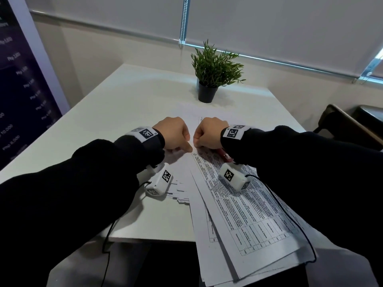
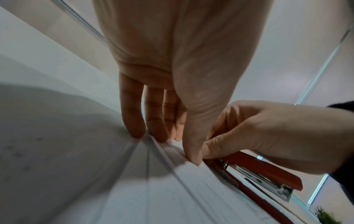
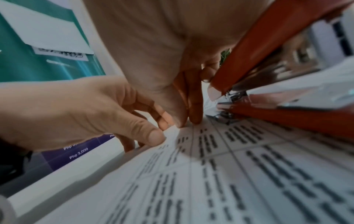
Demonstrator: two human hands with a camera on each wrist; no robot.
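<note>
Together at the top corner of the papers (image 1: 238, 204), which lie fanned on the white desk (image 1: 124, 104), the left hand (image 1: 173, 133) pinches the sheets with its thumb on top, and the right hand (image 1: 209, 133) curls round a red stapler (image 2: 264, 169) just beside it. In the head view the knuckles hide the stapler's nose. The sheets are thin and printed with tables. The stapler has a glossy shell and bright metal inside.

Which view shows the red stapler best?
The left wrist view: the stapler shows side-on, red top and metal magazine clear, one end inside the right hand. The right wrist view is too close, showing only blurred red arms. The head view shows only a red sliver under that hand.
</note>
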